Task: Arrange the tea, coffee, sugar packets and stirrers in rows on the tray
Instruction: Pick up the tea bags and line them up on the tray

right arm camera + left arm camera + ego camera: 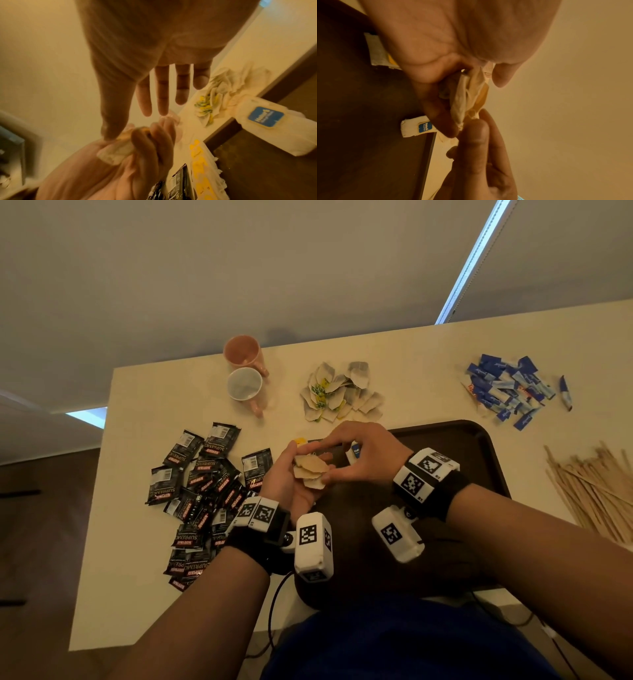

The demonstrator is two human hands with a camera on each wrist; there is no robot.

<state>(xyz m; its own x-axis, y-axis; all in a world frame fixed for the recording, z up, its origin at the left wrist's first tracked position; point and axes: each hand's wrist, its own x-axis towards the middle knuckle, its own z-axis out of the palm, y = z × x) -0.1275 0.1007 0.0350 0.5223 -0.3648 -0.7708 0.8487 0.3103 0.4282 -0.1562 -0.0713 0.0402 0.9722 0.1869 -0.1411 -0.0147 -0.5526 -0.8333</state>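
Note:
My left hand (pixel 308 453) lies palm up over the dark brown tray (pixel 455 446) and holds a small stack of tea bags (pixel 310 472). My right hand (pixel 322 462) reaches over from the right and pinches the stack's edge between thumb and forefinger. In the left wrist view the tea bags (pixel 464 97) hang between my left fingers, and the right hand (pixel 481 121) pinches their lower corner. One white sugar packet with a blue label (pixel 354 451) lies on the tray. A yellow-tagged tea bag (pixel 301 441) rests at the tray's far left edge.
On the cream table lie a heap of black coffee sachets (pixel 205 491) at the left, loose tea bags (pixel 342 392) behind the tray, blue sugar packets (pixel 507 388) at the back right and wooden stirrers (pixel 596 491) at the right. Two cups (pixel 244 371) stand at the back.

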